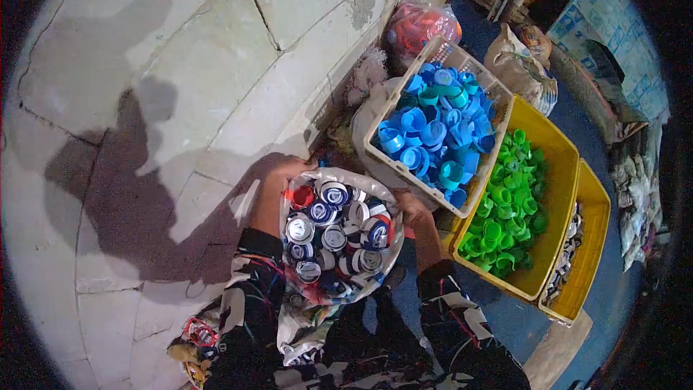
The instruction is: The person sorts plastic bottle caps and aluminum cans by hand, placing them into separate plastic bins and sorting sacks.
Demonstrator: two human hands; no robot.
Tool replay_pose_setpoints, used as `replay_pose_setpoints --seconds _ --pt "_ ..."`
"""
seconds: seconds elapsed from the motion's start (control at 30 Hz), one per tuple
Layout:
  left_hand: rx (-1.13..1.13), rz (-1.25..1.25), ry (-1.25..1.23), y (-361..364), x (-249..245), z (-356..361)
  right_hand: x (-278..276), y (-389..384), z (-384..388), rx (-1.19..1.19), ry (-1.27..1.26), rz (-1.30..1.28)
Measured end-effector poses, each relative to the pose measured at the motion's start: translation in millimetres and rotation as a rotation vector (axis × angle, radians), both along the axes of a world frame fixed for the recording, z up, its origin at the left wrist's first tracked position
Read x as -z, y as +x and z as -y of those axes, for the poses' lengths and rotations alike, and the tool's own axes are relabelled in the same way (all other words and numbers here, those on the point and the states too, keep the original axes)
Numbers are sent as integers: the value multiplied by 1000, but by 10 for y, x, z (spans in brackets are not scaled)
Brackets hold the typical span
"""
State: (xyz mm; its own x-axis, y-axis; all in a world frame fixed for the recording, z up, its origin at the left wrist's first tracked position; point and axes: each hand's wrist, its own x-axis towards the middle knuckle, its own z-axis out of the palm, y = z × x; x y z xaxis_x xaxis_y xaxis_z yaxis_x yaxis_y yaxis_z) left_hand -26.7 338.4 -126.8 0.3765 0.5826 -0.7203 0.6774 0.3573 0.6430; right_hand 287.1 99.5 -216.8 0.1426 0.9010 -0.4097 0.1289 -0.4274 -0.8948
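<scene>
An open whitish sack [393, 249] full of bottle caps hangs between my hands, in front of my body. The caps [333, 237] are mostly white and dark blue, with a red one near the upper left rim. My left hand [284, 167] is closed on the sack's rim at its upper left. On the right side of the rim, my right hand [413, 211] also grips the sack, its fingers partly hidden.
A pale crate [380, 146] of blue caps stands right of the sack. Beyond it are a yellow crate [561, 173] of green caps and another yellow crate [593, 209] with small pale pieces. Bags [520, 65] lie behind; a tiled wall [216, 79] rises left.
</scene>
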Motion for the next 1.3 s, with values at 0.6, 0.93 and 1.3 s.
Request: replay_pose_setpoints --seconds 0.6,0.93,1.3 --pt "-86 -105 379 118 569 -64 39 -176 1 133 421 252" --pt "-10 -47 1108 17 -316 615 -223 -169 -24 641 49 59" --pt "-154 -358 966 -780 150 1683 -716 -1014 1223 662 -78 635"
